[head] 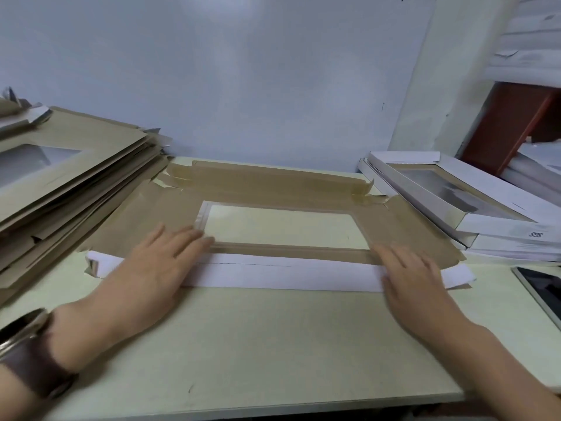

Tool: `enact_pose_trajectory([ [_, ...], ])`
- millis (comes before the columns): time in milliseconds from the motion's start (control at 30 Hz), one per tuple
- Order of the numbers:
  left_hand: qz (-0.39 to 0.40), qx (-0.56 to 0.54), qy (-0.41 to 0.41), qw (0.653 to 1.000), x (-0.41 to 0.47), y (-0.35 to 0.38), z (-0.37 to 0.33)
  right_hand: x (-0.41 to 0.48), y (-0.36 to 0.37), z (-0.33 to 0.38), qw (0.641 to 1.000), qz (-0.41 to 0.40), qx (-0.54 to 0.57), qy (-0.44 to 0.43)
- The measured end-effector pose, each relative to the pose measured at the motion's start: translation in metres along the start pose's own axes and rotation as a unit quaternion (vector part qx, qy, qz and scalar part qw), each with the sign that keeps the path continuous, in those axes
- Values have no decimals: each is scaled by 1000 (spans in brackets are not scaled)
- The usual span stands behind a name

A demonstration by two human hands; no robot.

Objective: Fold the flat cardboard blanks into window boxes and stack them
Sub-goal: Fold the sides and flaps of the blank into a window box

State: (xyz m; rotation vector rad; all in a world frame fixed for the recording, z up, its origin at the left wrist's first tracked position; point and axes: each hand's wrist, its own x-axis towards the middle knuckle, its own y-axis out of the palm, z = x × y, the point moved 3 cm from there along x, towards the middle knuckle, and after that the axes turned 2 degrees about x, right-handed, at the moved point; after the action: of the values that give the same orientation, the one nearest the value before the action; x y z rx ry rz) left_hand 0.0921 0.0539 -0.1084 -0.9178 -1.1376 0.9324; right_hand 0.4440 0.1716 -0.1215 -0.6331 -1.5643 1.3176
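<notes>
- At the centre of the frame, from my head camera, a flat cardboard blank [273,183] lay brown side up on the pale table [273,344]. Its clear window [282,227] sat in the middle, and the tabletop showed through it.
- Along the lower edge of that blank, the near flap [273,275] was folded over towards the window and showed its white side as a long strip.
- Left of centre, my left hand [151,262] lay flat on the flap with fingers straight and spread, gripping nothing. The fingertips reached the window's lower left corner.
- Right of centre, my right hand [416,278] pressed down the same way, fingers straight and holding nothing, fingertips at the window's lower right corner.
- At the upper edge of the blank, the far flap [273,174] and its corner tabs lay close to the pale wall [243,71].
- On the left side of the frame, a loose pile of flat blanks [91,165] sat brown side up just beside the one I was pressing.
- On the right side, a stack of folded boxes [485,214], white outside, rested on the table with the top one tilted, window up.
- In the lower left corner, a wide brown wristband [27,360] circled my left wrist.
- At the right edge, a flat dark screen [543,293] lay on the table, partly cut off.
</notes>
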Motion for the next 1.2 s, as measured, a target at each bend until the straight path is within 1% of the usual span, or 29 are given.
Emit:
enact_pose_trajectory([
  [100, 47, -72, 61, 994, 7, 8, -27, 5, 7, 38, 997, 31, 37, -65],
  [167, 71, -113, 69, 989, 14, 16, -45, 6, 10, 70, 990, 41, 78, -111],
  [267, 106, -110, 67, 986, 28, 24, -67, 7, 16, 116, 977, 95, 106, -156],
  [333, 124, -119, 70, 983, 32, 26, -72, 6, 21, 134, 970, 137, 123, -161],
  [433, 165, -124, 64, 976, 31, 30, -72, 7, 27, 139, 962, 187, 135, -148],
  [533, 187, -129, 48, 973, 30, 30, -70, 7, 30, 127, 960, 212, 123, -138],
  [667, 196, -131, 31, 971, 22, 29, -58, 6, 27, 93, 959, 238, 119, -103],
  [967, 206, -110, -22, 972, -10, 26, -10, -9, 17, -11, 973, 215, 90, -4],
  [1200, 170, -140, -71, 973, -32, 37, 39, -22, 7, -56, 971, 216, 93, 46],
])
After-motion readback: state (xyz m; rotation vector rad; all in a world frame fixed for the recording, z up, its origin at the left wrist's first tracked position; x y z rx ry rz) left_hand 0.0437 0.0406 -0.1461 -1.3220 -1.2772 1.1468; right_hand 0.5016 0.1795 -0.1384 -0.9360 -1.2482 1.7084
